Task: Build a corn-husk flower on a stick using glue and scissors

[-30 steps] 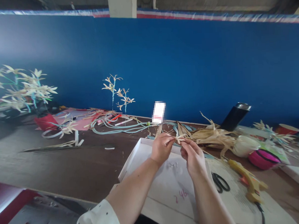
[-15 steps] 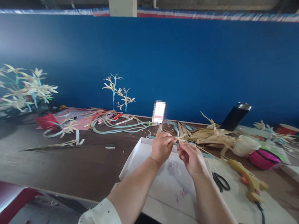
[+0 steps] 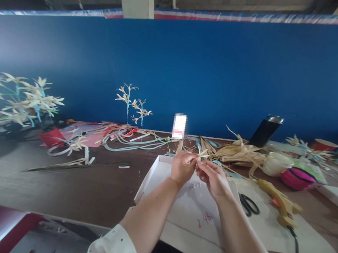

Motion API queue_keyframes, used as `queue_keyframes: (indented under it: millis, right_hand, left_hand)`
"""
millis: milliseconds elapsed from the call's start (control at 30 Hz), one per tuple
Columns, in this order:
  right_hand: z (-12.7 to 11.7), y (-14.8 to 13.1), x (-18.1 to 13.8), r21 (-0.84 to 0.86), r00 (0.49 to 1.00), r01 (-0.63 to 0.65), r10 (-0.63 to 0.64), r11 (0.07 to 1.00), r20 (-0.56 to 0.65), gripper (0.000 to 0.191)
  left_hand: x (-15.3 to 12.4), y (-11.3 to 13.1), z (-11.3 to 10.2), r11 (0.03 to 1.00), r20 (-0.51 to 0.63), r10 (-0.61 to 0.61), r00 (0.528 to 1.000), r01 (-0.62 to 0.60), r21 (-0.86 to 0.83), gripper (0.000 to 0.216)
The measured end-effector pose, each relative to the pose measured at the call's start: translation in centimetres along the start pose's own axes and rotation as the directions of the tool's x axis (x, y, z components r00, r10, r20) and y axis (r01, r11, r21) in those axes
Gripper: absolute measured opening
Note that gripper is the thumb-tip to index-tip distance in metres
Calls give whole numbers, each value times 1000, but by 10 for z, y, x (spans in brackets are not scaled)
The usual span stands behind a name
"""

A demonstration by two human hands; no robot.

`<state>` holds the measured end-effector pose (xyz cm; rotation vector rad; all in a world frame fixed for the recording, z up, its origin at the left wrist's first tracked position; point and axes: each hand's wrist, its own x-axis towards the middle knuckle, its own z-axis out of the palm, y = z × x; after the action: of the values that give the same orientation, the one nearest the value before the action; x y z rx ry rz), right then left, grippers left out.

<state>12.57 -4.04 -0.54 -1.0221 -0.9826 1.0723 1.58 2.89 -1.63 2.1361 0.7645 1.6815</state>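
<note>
My left hand point(image 3: 182, 167) and my right hand point(image 3: 212, 176) meet above the far edge of a white shallow tray point(image 3: 159, 171). Both pinch the same small bundle of pale dried husk strips point(image 3: 201, 155), whose tips fan out between my fingers. The left thumb and forefinger are closed on the left end of the bundle. The right fingers are curled and pressed on its right end. Just behind my hands lies a heap of dried husks point(image 3: 237, 153).
Black scissors point(image 3: 248, 204) and a yellow glue gun point(image 3: 278, 203) lie right of the tray. Beyond them are a pink round object point(image 3: 296, 177), a white bulb-like lump point(image 3: 277, 163) and a black flask point(image 3: 266, 131). Finished husk flowers point(image 3: 24, 99) and pale cords point(image 3: 130, 141) lie at left.
My right hand has moved left, closer to the left hand, so both now pinch the husk bundle side by side. The left hand has barely shifted.
</note>
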Motion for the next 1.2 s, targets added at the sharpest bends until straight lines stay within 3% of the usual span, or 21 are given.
queue_keyframes:
  millis: [300, 533, 767, 967, 1200]
  right_hand:
    - [1, -1, -1, -60, 1000, 11, -10, 998, 14, 33]
    - [2, -1, 0, -211, 994, 64, -81, 975, -74, 40]
    - [1, -1, 4, -25, 936, 182, -181, 983, -303, 39]
    - [1, -2, 7, 23, 935, 160, -144, 987, -323, 35]
    - [-2, 3, 9, -2, 918, 134, -125, 991, -377, 36]
  left_hand:
    - [-1, -1, 2, 998, -5, -62, 998, 62, -20, 11]
    - [2, 1, 0, 1000, -37, -27, 999, 27, -5, 12]
    - [2, 0, -1, 999, -50, 35, 998, -35, 6, 12]
    - [0, -2, 3, 997, -21, 75, 997, -75, -17, 14]
    - [1, 1, 4, 997, -27, 41, 999, -42, -71, 13]
